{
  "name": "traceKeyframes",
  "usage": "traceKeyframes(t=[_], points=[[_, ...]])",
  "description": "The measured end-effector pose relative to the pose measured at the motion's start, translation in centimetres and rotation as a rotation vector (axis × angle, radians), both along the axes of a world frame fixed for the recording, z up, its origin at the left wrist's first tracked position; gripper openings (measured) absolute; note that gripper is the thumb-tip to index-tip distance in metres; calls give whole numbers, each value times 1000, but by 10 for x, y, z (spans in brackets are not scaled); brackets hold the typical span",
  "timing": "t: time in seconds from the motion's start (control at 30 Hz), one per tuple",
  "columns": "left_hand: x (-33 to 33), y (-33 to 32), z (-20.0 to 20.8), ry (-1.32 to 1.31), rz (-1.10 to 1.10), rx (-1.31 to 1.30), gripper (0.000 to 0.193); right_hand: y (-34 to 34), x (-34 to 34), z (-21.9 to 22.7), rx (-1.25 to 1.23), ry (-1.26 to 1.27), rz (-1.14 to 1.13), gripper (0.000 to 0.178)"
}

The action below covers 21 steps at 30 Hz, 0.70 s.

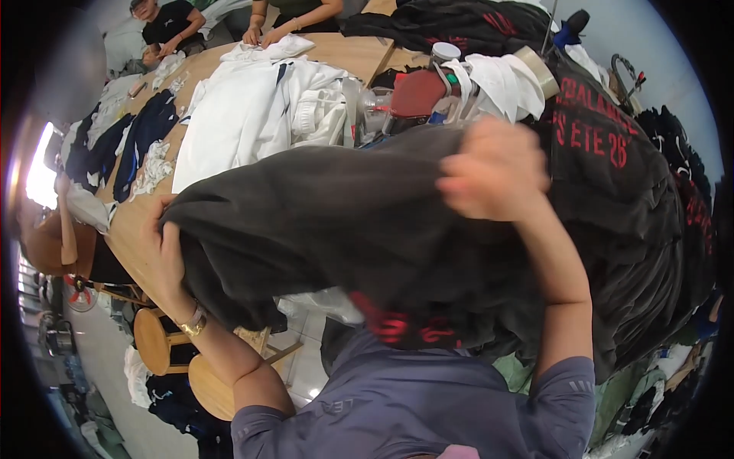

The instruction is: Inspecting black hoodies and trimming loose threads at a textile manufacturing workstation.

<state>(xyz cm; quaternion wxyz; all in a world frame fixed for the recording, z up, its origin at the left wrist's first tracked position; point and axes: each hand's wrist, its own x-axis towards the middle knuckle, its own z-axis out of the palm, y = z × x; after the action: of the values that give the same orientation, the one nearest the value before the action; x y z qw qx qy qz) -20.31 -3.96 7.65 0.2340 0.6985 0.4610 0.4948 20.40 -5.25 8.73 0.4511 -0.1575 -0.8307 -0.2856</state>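
Note:
A dark grey garment (321, 199) with red print on its lower part is stretched across in front of me, lifted in loose folds. My left hand (170, 252) has its fingers curled round the garment's left end. Higher up and to the right, my right hand (501, 172) is closed in a fist at the garment's upper edge, blurred by motion. Which part of the garment it pinches is hidden behind the fingers.
White garments (229, 115) are piled on the wooden table (375, 53), with navy clothes (149, 130) farther left. A heap of dark garments (634, 206) with red print lies at my right. Round wooden stools (153, 340) stand below left. Other people work across the table and at the left.

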Motion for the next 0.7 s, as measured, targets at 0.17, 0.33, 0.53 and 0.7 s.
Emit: traceKeyframes(t=[0.17, 0.33, 0.53, 0.7], points=[[9, 14, -52, 647, 376, 90, 35, 12, -27, -83, -299, -189, -129, 17], [94, -32, -52, 460, -239, -231, 35, -62, 16, -105, -1233, -219, -516, 41], [138, -89, -134, 777, -814, -133, 31, -138, 45, -149, -1748, -419, -879, 50], [140, -27, -81, 506, -568, -39, 11, -108, 91, -135, -1986, 555, -557, 33]])
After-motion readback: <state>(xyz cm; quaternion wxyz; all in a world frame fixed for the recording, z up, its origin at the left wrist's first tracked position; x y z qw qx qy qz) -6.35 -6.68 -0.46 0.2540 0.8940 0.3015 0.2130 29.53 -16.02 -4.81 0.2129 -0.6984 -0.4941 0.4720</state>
